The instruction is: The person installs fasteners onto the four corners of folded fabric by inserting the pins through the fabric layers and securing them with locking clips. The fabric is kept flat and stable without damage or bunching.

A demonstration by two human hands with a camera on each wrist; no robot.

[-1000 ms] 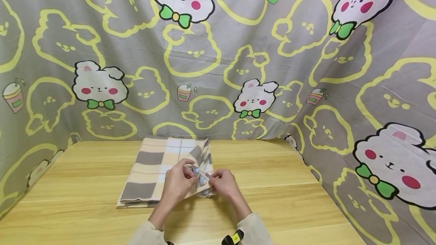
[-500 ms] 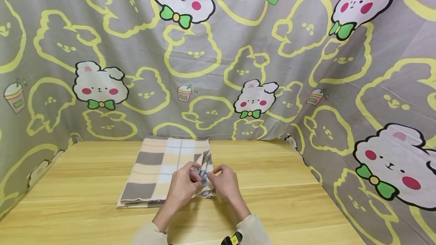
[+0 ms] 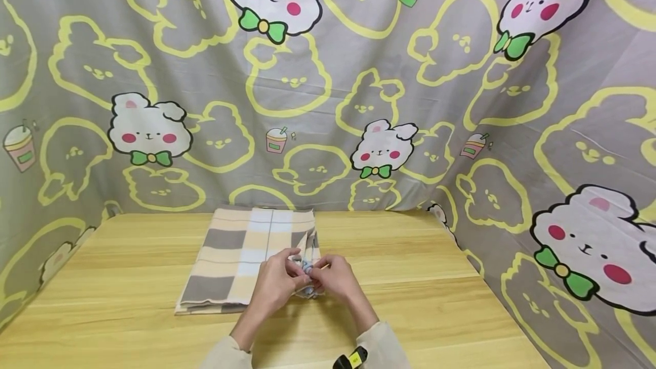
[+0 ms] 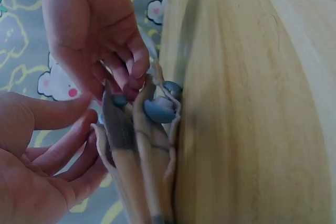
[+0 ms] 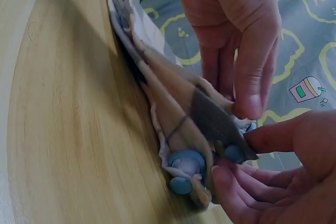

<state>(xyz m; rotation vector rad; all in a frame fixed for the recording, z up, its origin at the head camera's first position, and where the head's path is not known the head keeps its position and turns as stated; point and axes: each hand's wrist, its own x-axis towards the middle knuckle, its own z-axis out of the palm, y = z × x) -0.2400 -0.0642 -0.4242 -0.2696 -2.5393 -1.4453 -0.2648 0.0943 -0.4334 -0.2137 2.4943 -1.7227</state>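
A folded plaid cloth (image 3: 233,244) in beige, grey and pale blue lies on the table, its right edge bunched and raised in layers. Along that edge are several round blue fasteners, shaped like buttons; the lower fastener (image 5: 186,162) shows on an outer layer in the right wrist view. My left hand (image 3: 277,282) holds the bunched edge from the left between thumb and fingers. From the right, my right hand (image 3: 336,282) pinches a grey layer (image 5: 212,116) beside another blue fastener (image 5: 234,153). Both hands' fingertips are close together, partly hiding the cloth between them.
The wooden table (image 3: 410,278) extends around the cloth on all sides. A grey curtain (image 3: 318,61) printed with rabbits and yellow outlines hangs behind and to the sides. A black and yellow band (image 3: 351,359) sits at the right sleeve.
A beige corner that was lifted and spread between the hands has been gathered in toward the right edge. My left hand has shifted slightly right, and the fingertips of both hands are nearer together.
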